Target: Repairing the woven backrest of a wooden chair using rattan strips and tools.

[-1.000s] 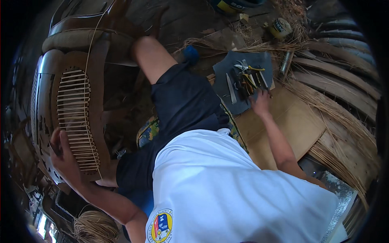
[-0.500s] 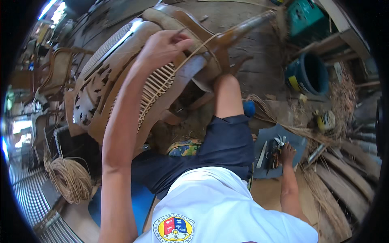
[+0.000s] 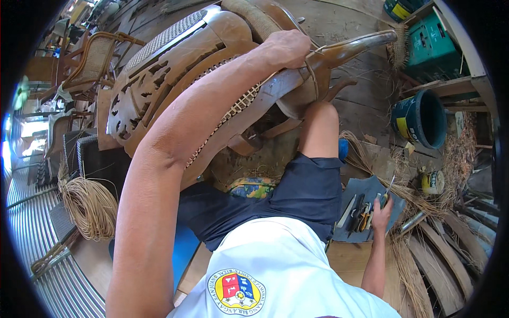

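A carved wooden chair (image 3: 164,85) lies tilted before me, with woven strips (image 3: 243,106) laced along a panel. My left hand (image 3: 283,49) is curled at its far end beside a loose rattan strand (image 3: 313,74); what the fingers grip is hidden. My forearm covers much of the lacing. Low on the right, my right hand (image 3: 382,212) grips a slim-shafted tool (image 3: 391,184), raised slightly at the edge of a grey mat (image 3: 353,188), where a long blade (image 3: 345,211), dark-handled tools and a yellow-handled one (image 3: 363,221) lie.
A rattan coil (image 3: 93,209) sits at left by ridged metal (image 3: 63,286). Other chairs (image 3: 98,63) stand behind. At right are a bucket (image 3: 418,119), green crate (image 3: 429,47), small can (image 3: 432,182), loose fibres (image 3: 403,265) and curved boards (image 3: 440,254). My bent leg (image 3: 318,132) is between chair and mat.
My left hand has moved up along the chair to its far end. My right hand has taken hold of a tool from the mat. My view has shifted toward the chair.
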Demonstrator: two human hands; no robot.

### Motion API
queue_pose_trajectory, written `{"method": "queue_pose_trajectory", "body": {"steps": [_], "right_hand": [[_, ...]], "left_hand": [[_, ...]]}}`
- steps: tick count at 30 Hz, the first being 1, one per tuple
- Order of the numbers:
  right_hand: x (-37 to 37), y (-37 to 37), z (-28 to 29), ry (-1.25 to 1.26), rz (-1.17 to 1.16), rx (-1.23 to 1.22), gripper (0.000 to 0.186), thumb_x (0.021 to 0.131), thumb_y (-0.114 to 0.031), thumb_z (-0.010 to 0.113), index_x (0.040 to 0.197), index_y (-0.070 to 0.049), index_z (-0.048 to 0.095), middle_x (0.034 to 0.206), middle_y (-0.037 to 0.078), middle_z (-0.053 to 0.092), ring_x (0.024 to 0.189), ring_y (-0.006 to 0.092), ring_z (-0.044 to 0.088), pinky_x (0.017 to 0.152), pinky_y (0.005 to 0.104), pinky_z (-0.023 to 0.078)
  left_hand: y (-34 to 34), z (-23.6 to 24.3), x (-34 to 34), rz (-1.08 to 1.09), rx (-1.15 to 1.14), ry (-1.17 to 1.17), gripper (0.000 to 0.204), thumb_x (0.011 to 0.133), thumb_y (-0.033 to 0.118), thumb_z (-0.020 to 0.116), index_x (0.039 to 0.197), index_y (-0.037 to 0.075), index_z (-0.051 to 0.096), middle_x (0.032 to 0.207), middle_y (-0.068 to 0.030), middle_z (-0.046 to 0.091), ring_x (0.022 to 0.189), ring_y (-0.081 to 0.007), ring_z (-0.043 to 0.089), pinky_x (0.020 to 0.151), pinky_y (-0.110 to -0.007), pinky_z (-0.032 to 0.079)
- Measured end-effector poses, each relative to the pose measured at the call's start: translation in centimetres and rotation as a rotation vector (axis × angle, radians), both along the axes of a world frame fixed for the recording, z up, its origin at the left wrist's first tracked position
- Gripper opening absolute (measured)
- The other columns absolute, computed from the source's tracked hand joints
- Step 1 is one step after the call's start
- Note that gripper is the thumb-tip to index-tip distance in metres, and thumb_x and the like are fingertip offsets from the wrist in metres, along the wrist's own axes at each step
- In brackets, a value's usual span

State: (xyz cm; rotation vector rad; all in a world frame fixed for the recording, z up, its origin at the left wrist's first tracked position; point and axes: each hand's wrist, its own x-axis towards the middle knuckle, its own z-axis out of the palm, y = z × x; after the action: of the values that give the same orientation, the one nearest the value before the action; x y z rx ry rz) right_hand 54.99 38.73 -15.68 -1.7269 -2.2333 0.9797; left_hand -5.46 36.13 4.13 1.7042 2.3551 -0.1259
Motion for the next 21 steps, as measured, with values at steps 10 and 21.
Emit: {"method": "queue_pose_trajectory", "body": {"steps": [10, 21], "right_hand": [[-27.1, -3.4, 15.7, 0.471, 0.780, -0.753, 0.062, 0.099, -0.026, 0.068, 0.153, -0.006, 0.044, 0.106, 0.002, 0.058, 0.097, 0.0108, 0.057, 0.087, 0.0273, 0.049], [-36.8, -5.0, 13.5, 0.360, 0.823, -0.513, 0.072, 0.096, -0.043, 0.060, 0.154, -0.005, 0.043, 0.095, 0.006, 0.058, 0.086, 0.0163, 0.057, 0.081, 0.0330, 0.048]], "left_hand": [[-0.9, 2.0, -1.4, 0.031, 0.096, -0.595, 0.028, 0.087, 0.023, 0.085, 0.108, 0.005, 0.077, 0.091, -0.0034, 0.076, 0.090, -0.0150, 0.070, 0.082, -0.034, 0.054], [-2.7, 1.7, -2.4, -0.066, 0.223, -0.708, 0.029, 0.085, 0.027, 0.085, 0.108, 0.011, 0.079, 0.092, -0.0020, 0.079, 0.090, -0.0169, 0.071, 0.083, -0.036, 0.054]]}}
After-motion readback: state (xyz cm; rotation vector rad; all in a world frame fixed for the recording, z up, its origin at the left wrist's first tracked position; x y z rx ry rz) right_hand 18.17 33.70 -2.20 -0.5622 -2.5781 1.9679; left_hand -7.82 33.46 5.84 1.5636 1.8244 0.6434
